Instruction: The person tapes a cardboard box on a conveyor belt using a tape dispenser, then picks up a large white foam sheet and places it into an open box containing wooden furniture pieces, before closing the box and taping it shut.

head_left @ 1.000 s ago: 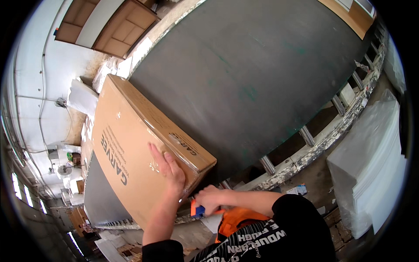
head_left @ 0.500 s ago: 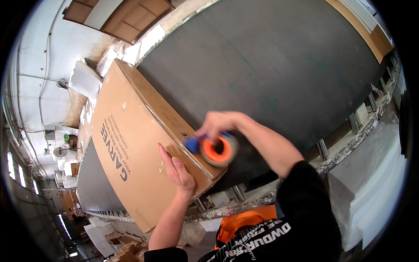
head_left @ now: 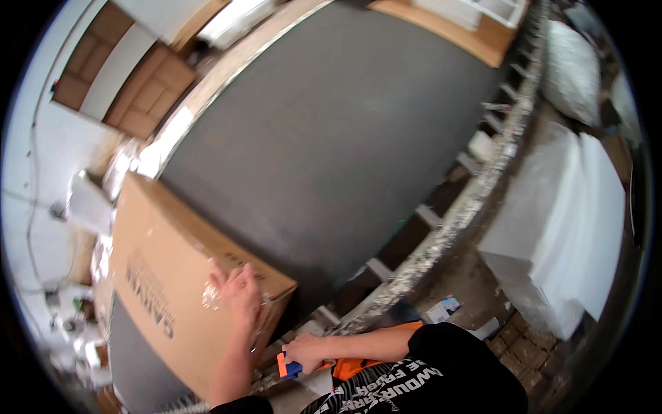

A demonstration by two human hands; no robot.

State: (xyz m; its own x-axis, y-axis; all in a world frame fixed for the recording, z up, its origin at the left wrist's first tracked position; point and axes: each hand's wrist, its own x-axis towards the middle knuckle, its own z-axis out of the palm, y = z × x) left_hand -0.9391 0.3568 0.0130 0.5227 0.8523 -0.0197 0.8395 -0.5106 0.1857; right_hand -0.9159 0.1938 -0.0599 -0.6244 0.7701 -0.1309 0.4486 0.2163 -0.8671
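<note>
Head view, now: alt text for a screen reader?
A person's left hand is on a large brown cardboard box lying on a dark conveyor; the right hand grips an orange-and-blue tool by the box's near end. White sheets are stacked at right.

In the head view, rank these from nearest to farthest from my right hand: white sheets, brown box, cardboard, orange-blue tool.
1. Orange-blue tool: held in the right hand.
2. Brown box: left, on the dark surface.
3. White sheets: off to the right.
4. Cardboard: far end of that surface.
</note>
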